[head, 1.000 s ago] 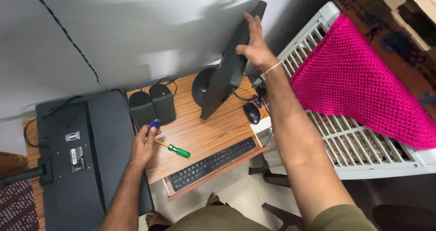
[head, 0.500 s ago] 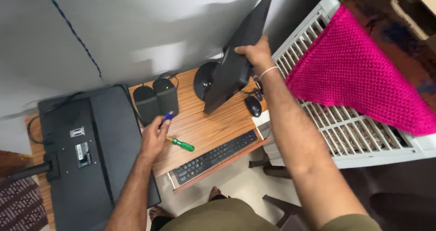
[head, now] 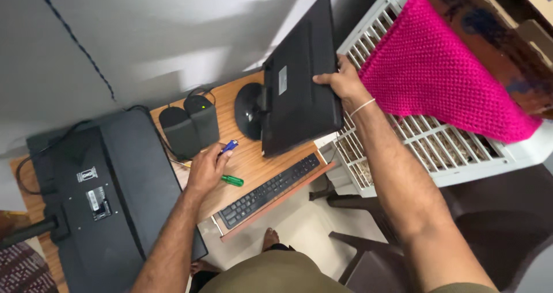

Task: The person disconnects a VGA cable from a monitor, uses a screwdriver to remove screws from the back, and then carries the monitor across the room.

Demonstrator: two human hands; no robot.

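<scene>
My right hand [head: 344, 83] grips the right edge of a black monitor [head: 299, 82], whose back faces me and which tilts on its round base [head: 247, 110]. My left hand [head: 207, 167] is closed on a blue-handled tool [head: 228, 146] above the wooden desk [head: 253, 160]. A green-handled screwdriver [head: 233, 180] lies on the desk just right of that hand. Two black speakers [head: 190, 126] stand behind it.
A second black monitor [head: 109, 195] lies face down at the left with a cable. A black keyboard [head: 268, 190] sits on a pull-out tray. A white air cooler [head: 426, 137] with a pink knitted cloth [head: 438, 74] stands at the right, with dark chairs [head: 374, 258] below.
The monitor has been turned so that its back faces me, and my right hand has shifted to its right edge. My left hand stays by the screwdrivers with the blue one.
</scene>
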